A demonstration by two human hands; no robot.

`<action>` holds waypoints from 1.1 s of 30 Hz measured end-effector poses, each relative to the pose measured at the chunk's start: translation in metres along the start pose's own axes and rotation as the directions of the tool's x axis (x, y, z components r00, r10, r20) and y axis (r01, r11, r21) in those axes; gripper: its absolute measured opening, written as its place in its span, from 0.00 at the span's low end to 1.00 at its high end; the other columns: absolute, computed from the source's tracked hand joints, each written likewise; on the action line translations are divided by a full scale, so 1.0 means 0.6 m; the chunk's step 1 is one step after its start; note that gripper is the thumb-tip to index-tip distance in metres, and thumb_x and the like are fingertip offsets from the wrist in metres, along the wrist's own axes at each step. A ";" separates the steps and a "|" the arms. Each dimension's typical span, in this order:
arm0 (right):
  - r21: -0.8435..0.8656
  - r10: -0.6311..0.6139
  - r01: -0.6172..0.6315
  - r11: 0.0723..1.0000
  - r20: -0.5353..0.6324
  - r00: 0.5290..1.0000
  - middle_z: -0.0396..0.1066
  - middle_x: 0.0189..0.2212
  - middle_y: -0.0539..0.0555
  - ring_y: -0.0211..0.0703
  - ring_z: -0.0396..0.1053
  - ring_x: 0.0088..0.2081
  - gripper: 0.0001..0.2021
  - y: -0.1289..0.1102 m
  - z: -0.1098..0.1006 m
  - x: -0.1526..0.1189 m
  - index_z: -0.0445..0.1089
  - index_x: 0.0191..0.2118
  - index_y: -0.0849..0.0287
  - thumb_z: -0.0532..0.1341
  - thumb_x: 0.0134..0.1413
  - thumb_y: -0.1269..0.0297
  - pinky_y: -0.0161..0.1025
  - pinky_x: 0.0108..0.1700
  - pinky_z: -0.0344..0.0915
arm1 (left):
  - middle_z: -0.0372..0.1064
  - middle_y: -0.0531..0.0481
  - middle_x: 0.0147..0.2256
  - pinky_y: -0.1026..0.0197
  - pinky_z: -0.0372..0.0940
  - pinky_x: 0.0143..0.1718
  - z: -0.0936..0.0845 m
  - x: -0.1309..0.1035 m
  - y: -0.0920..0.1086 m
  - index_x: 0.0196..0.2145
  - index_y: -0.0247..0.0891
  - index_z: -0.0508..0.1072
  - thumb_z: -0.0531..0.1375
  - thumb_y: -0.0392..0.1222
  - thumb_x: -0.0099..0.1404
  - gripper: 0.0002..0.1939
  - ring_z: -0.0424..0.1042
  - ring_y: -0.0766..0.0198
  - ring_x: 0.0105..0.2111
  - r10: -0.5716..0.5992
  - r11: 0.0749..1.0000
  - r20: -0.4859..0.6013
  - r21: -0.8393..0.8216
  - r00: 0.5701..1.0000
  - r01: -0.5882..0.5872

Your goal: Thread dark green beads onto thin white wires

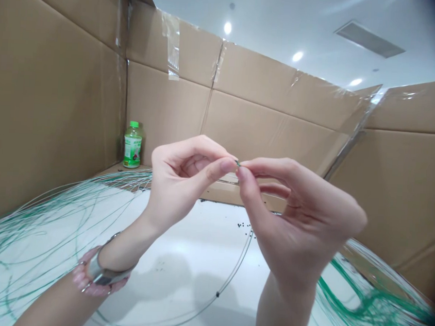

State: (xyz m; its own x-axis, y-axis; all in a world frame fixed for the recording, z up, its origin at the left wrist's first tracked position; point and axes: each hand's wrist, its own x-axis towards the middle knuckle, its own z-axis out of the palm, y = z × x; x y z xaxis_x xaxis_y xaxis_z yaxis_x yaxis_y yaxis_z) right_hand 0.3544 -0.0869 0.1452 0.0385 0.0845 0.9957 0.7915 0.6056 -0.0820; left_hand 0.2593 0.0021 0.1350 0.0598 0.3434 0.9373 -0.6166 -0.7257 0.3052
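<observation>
My left hand (182, 178) and my right hand (295, 211) are raised in front of me, fingertips meeting. Between thumbs and forefingers they pinch a tiny green bead or wire end (238, 163). A thin wire (233, 271) hangs down from the hands and loops over the white table (183, 258), with a small dark bead (217, 294) on it. My left wrist wears a pink bead bracelet and a metal band (100, 273).
Bundles of thin green wires lie on the left (35, 221) and right (370, 302) of the table. Small dark beads (244, 225) are scattered behind the hands. A green-capped bottle (133, 145) stands in the back left corner. Cardboard walls (270, 122) enclose the table.
</observation>
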 end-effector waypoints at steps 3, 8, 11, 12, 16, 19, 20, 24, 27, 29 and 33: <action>-0.032 0.000 0.001 0.999 0.029 1.000 0.71 0.23 0.46 0.34 0.67 0.24 0.08 0.000 -0.001 0.000 0.72 0.30 0.58 0.64 0.45 0.78 0.36 0.24 0.70 | 0.71 0.53 0.24 0.68 0.63 0.22 0.000 0.001 0.001 0.28 0.40 0.77 0.65 0.35 0.57 0.02 0.68 0.71 0.24 0.003 1.000 0.002 0.007 1.000 -0.003; -0.014 -0.013 0.013 1.000 0.006 1.000 0.71 0.23 0.46 0.35 0.67 0.23 0.09 0.000 0.000 0.001 0.73 0.30 0.56 0.64 0.46 0.78 0.36 0.24 0.70 | 0.71 0.53 0.24 0.68 0.62 0.21 0.000 0.002 0.002 0.27 0.39 0.76 0.65 0.37 0.56 0.02 0.68 0.71 0.23 0.011 0.999 -0.005 0.051 1.000 -0.010; -0.051 0.015 -0.013 0.999 0.036 0.999 0.71 0.23 0.46 0.35 0.67 0.23 0.08 -0.001 -0.001 0.003 0.72 0.29 0.55 0.63 0.47 0.77 0.35 0.24 0.70 | 0.70 0.53 0.23 0.68 0.60 0.20 -0.001 0.002 0.004 0.26 0.39 0.76 0.65 0.37 0.56 0.02 0.66 0.71 0.22 0.033 0.996 -0.009 0.088 0.999 -0.032; -0.060 0.019 -0.016 0.998 0.042 0.999 0.71 0.23 0.46 0.35 0.67 0.24 0.08 -0.002 -0.001 0.003 0.72 0.29 0.55 0.63 0.47 0.77 0.35 0.24 0.70 | 0.70 0.53 0.23 0.68 0.60 0.19 -0.001 0.002 0.005 0.26 0.38 0.76 0.65 0.37 0.56 0.02 0.66 0.71 0.22 0.038 0.994 -0.009 0.101 0.999 -0.037; -0.092 0.001 0.003 0.996 0.047 0.999 0.71 0.23 0.46 0.34 0.66 0.24 0.09 -0.003 -0.003 0.002 0.71 0.30 0.56 0.63 0.47 0.78 0.34 0.25 0.70 | 0.70 0.53 0.24 0.69 0.59 0.19 -0.001 0.001 0.008 0.26 0.36 0.76 0.65 0.35 0.56 0.02 0.66 0.73 0.23 0.044 0.990 -0.009 0.137 0.999 -0.042; -0.143 -0.030 0.039 0.989 0.066 0.997 0.69 0.22 0.46 0.33 0.64 0.23 0.08 -0.005 -0.006 0.003 0.71 0.30 0.58 0.62 0.48 0.78 0.34 0.24 0.67 | 0.70 0.53 0.24 0.70 0.61 0.21 -0.002 0.000 0.009 0.26 0.35 0.75 0.64 0.31 0.56 0.03 0.68 0.73 0.24 0.062 0.988 0.010 0.142 0.998 -0.063; -0.170 -0.048 0.061 0.983 0.082 0.995 0.69 0.22 0.46 0.32 0.63 0.23 0.07 -0.006 -0.008 0.003 0.71 0.29 0.58 0.62 0.48 0.78 0.33 0.24 0.67 | 0.71 0.54 0.25 0.71 0.62 0.22 -0.002 0.000 0.010 0.26 0.35 0.75 0.64 0.30 0.56 0.03 0.68 0.73 0.25 0.075 0.986 0.019 0.148 0.997 -0.077; -0.284 -0.097 0.141 0.949 0.163 0.982 0.68 0.23 0.47 0.31 0.63 0.23 0.08 -0.013 -0.017 0.006 0.70 0.29 0.58 0.60 0.51 0.79 0.30 0.27 0.65 | 0.72 0.54 0.26 0.69 0.64 0.26 -0.008 0.002 0.013 0.28 0.36 0.76 0.64 0.26 0.54 0.07 0.69 0.73 0.27 0.120 0.967 0.091 0.213 0.989 -0.137; -0.310 -0.105 0.157 0.938 0.178 0.979 0.68 0.22 0.48 0.31 0.64 0.24 0.09 -0.012 -0.023 0.009 0.70 0.27 0.59 0.60 0.51 0.80 0.30 0.26 0.62 | 0.72 0.55 0.26 0.68 0.65 0.27 -0.015 0.007 0.019 0.28 0.36 0.76 0.64 0.26 0.54 0.07 0.69 0.72 0.26 0.087 0.955 0.167 0.265 0.982 -0.130; -0.263 -0.095 0.143 0.954 0.187 0.978 0.68 0.21 0.47 0.30 0.64 0.23 0.09 -0.006 -0.024 0.010 0.70 0.27 0.59 0.61 0.51 0.80 0.30 0.24 0.62 | 0.72 0.55 0.26 0.68 0.64 0.26 -0.019 0.010 0.022 0.27 0.37 0.76 0.64 0.27 0.54 0.06 0.69 0.72 0.26 0.061 0.950 0.202 0.287 0.977 -0.119; -0.017 -0.016 0.019 1.000 0.194 0.981 0.72 0.23 0.45 0.30 0.68 0.24 0.08 0.011 -0.025 0.012 0.72 0.30 0.58 0.63 0.48 0.79 0.28 0.26 0.68 | 0.73 0.55 0.27 0.70 0.64 0.25 -0.026 0.012 0.028 0.28 0.37 0.76 0.62 0.29 0.58 0.05 0.70 0.72 0.26 0.017 0.946 0.249 0.310 0.968 -0.096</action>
State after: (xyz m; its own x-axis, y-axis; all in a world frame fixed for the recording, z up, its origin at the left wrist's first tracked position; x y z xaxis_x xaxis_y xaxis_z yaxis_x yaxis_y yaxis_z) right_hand 0.3689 -0.0940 0.1527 -0.0932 0.2271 0.9694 0.8021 0.5939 -0.0620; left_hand 0.2375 0.0018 0.1445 0.2433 0.1719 0.9546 -0.3454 -0.9043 0.2509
